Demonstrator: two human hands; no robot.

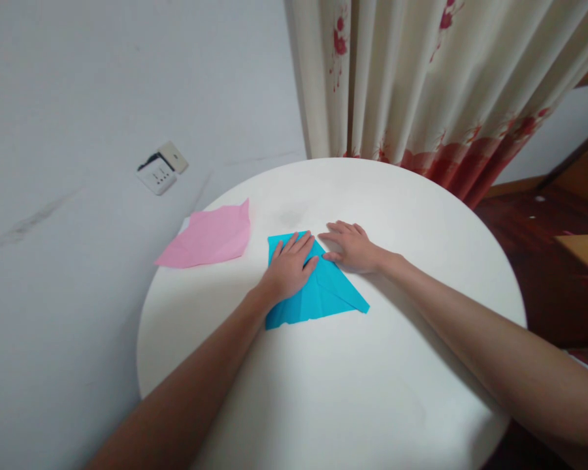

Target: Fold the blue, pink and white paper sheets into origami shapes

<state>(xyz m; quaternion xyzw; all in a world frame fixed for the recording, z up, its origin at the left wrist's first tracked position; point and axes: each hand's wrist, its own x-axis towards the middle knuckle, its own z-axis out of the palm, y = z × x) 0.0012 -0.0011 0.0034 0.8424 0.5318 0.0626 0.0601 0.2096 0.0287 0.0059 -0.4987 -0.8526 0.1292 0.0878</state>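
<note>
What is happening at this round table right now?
A person presses a folded blue paper flat on the white round table. The left hand lies palm down on the paper; the right hand rests flat at its upper right edge, thumb touching it. A pink paper lies untouched to the left, partly over the table's edge.

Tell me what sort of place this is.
Probably a room in a home: a round white table stands against a plain wall with a wall socket, beside floral curtains over a wooden floor. Both hands press a blue paper.
</note>
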